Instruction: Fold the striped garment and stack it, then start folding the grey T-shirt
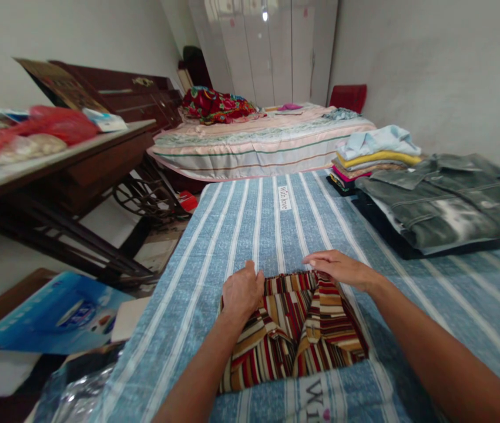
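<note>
A garment in brown, red and cream stripes point(285, 329), perhaps shorts or trousers, lies folded on the blue striped bed cover point(214, 235) in front of me. Its gathered waistband edge faces away from me. My left hand point(243, 292) is at the far left corner of the garment, its fingers bent over the edge and partly hidden. At the far right corner, my right hand point(342, 269) has its fingers stretched out, pointing left along the waistband, palm low over the cloth.
Folded clothes point(375, 158) are stacked at the right, beside a folded grey-green denim jacket point(456, 200). A second bed point(250, 147) with a red floral blanket point(218, 106) stands behind. To the left are a table point(117, 138) with bags and a blue box point(69, 314).
</note>
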`<state>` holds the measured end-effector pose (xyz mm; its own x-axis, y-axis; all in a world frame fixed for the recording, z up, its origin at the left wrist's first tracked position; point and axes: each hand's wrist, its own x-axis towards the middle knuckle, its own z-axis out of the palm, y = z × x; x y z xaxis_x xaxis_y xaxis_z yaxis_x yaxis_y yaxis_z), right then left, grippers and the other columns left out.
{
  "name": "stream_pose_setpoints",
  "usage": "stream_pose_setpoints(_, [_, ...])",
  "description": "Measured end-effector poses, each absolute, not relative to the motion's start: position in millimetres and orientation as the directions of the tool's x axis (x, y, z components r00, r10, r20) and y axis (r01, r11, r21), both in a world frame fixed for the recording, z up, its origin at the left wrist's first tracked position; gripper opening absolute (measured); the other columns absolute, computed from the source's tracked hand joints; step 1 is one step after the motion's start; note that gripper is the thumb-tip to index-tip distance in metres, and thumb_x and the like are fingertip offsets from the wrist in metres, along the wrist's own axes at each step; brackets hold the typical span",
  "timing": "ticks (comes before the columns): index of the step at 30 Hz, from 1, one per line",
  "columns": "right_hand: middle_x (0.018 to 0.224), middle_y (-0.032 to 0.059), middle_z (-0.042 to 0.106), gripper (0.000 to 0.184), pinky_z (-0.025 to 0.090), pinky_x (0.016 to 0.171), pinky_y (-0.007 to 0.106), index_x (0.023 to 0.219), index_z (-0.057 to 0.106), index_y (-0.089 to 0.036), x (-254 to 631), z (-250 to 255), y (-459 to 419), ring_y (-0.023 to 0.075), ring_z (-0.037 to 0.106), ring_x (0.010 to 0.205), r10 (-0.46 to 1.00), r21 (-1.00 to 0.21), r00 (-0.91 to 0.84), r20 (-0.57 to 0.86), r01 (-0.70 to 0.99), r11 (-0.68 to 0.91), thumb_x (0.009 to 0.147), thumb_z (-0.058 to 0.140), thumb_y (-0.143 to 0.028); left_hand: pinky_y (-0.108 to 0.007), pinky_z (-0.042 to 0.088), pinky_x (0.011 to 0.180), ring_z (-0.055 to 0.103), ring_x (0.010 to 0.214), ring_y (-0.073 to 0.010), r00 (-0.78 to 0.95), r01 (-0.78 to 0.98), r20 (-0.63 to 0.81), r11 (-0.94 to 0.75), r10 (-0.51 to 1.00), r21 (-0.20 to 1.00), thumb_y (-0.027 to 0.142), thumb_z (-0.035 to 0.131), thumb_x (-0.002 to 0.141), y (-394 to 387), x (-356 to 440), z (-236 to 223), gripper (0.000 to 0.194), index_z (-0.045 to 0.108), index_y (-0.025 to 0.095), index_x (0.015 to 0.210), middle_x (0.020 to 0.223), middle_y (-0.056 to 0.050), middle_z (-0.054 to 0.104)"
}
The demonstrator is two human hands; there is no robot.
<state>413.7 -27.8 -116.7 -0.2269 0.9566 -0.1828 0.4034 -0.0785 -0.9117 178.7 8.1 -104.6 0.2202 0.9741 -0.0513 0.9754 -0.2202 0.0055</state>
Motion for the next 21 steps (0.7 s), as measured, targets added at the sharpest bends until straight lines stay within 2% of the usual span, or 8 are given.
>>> stream_pose_setpoints(4, [0.064,-0.0044,0.048,0.041,0.037,0.060,0.025,0.116,0.058,-0.017,429,-117,-32,0.0107,0.046,0.061,0.911,-0.953,-0.345,-0.226,0.270,-0.134,0.083,0.052,-0.041,-0.036,0.046,0.072,0.066,0.085,-0.0290,0.216,0.976,-0.062,-0.217,0.974,-0.012,0.034,0.035,0.091,7,178,-101,0.031,0.057,0.014,0.099,0.087,-0.016,0.068])
stream_pose_setpoints(9, [0.082,-0.0009,0.061,0.059,0.041,0.072,0.028,0.124,0.047,-0.016,438,-124,-34,0.0117,0.055,0.073,0.838,-0.984,-0.518,-0.173,0.061,-0.165,0.072,0.068,-0.034,-0.034,0.045,0.078,0.062,0.092,-0.0252,0.272,0.962,0.014,-0.272,0.962,-0.007,0.031,0.039,0.090,6,175,-91,0.026,0.059,0.015,0.097,0.097,-0.013,0.065])
stream_pose_setpoints(12, [0.079,-0.0024,0.062,0.068,0.041,0.071,0.027,0.125,0.043,-0.015,440,-128,-31,0.0113,0.056,0.072,0.813,-0.984,-0.561,-0.155,0.017,-0.176,0.065,0.073,-0.025,-0.032,0.043,0.084,0.058,0.097,-0.0218,0.475,0.870,0.086,-0.482,0.876,0.104,0.027,0.044,0.088,2,183,-84,0.021,0.060,0.017,0.095,0.099,-0.009,0.063])
stream_pose_setpoints(15, [0.073,-0.0047,0.060,0.066,0.040,0.064,0.025,0.122,0.045,-0.013,438,-131,-30,0.0095,0.054,0.065,0.832,-0.986,-0.533,-0.155,0.030,-0.165,0.063,0.073,-0.022,-0.031,0.042,0.087,0.056,0.098,-0.0202,0.694,0.680,0.066,-0.683,0.717,0.265,0.021,0.051,0.082,-2,203,-81,0.021,0.062,0.019,0.100,0.099,-0.006,0.065])
stream_pose_setpoints(18, [0.069,-0.0054,0.059,0.060,0.038,0.059,0.023,0.118,0.049,-0.014,436,-130,-30,0.0089,0.052,0.060,0.855,-0.985,-0.491,-0.167,0.039,-0.170,0.063,0.071,-0.024,-0.032,0.042,0.087,0.055,0.098,-0.0215,0.781,0.577,0.016,-0.731,0.625,0.365,0.015,0.057,0.073,0,226,-83,0.034,0.061,0.019,0.107,0.101,-0.005,0.066])
stream_pose_setpoints(21, [0.068,-0.0051,0.060,0.060,0.038,0.058,0.023,0.117,0.050,-0.013,434,-129,-33,0.0089,0.052,0.060,0.877,-0.985,-0.451,-0.167,0.039,-0.167,0.063,0.071,-0.026,-0.030,0.044,0.078,0.057,0.088,-0.0205,0.763,0.576,-0.008,-0.674,0.647,0.462,0.016,0.060,0.068,8,241,-89,0.041,0.060,0.017,0.110,0.090,-0.003,0.066])
